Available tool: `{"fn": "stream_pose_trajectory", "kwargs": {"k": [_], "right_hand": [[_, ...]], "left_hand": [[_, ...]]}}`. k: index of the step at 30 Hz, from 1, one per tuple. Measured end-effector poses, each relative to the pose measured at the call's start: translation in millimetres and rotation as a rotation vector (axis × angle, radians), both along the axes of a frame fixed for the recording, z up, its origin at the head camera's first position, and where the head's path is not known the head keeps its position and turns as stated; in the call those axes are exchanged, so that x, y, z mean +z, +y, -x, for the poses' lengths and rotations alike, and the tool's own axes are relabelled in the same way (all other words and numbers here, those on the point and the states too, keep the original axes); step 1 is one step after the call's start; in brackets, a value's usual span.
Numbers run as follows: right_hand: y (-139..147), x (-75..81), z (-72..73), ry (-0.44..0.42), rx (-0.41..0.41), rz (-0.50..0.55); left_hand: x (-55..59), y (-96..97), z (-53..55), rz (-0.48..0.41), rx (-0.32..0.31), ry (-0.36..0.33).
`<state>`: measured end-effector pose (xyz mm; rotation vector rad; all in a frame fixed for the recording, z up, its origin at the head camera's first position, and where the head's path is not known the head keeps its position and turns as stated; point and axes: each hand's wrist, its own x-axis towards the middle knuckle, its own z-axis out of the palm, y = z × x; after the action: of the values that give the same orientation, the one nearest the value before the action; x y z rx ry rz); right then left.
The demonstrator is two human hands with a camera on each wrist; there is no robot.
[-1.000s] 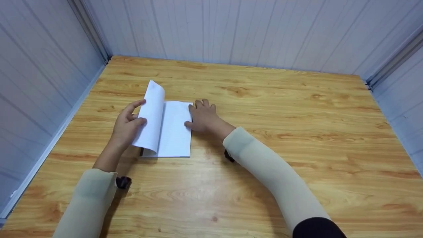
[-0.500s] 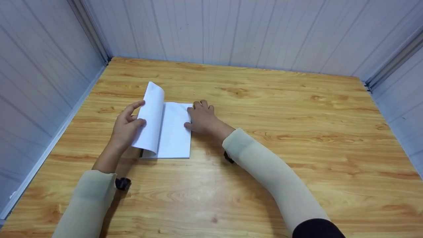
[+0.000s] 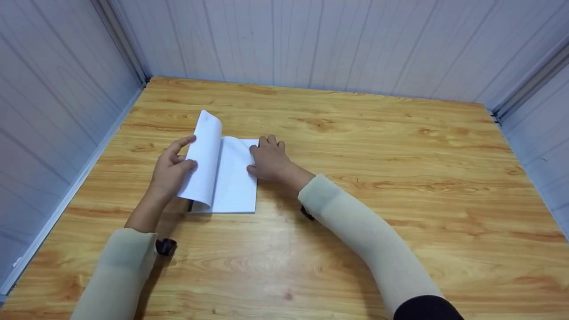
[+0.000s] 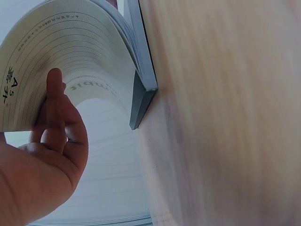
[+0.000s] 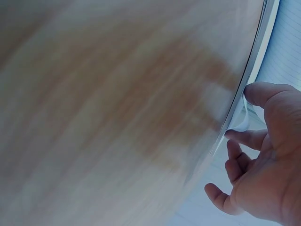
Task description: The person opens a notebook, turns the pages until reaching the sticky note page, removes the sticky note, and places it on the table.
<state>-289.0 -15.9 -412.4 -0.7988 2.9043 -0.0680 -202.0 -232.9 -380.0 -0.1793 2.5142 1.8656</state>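
An opened notebook (image 3: 235, 191) with white lined pages lies left of the table's middle. My left hand (image 3: 170, 174) holds a raised bundle of pages (image 3: 205, 155) between thumb and fingers, so that it curves up and leftward. Printed lines and an "A5" mark show on the bundle's outer side in the left wrist view, above the dark cover corner (image 4: 142, 101). At the notebook's right edge, my right hand (image 3: 269, 162) pinches a page; its edge (image 5: 242, 121) curls up between thumb and index finger in the right wrist view. The other right fingers are bent and apart from the paper.
The wood-grain table (image 3: 378, 146) spreads around the notebook. White panel walls (image 3: 293, 42) enclose its back and sides. A small black device (image 3: 166, 246) sits at the left sleeve cuff, and another (image 3: 306, 212) at the right one.
My right hand has shifted slightly left over the notebook's right edge, and the upper right part of the page has begun to lift. The left hand with the raised pages stays nearly still.
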Motion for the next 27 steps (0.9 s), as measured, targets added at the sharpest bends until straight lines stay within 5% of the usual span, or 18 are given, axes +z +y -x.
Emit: {"fn": "stream_pose_trajectory", "kwargs": {"k": [7, 19, 27], "right_hand": [[-3.0, 1.1, 0.6, -0.062, -0.009, 0.052], [-5.2, 2.6, 3.4, -0.150, -0.164, 0.259], [-1.6, 1.7, 4.0, -0.056, -0.056, 0.387]], "left_hand": [[-1.1, -0.4, 0.8, -0.002, -0.002, 0.028], [-0.6, -2.2, 1.0, 0.026, -0.005, 0.004], [-1.2, -1.5, 0.4, 0.010, -0.003, 0.015]]}}
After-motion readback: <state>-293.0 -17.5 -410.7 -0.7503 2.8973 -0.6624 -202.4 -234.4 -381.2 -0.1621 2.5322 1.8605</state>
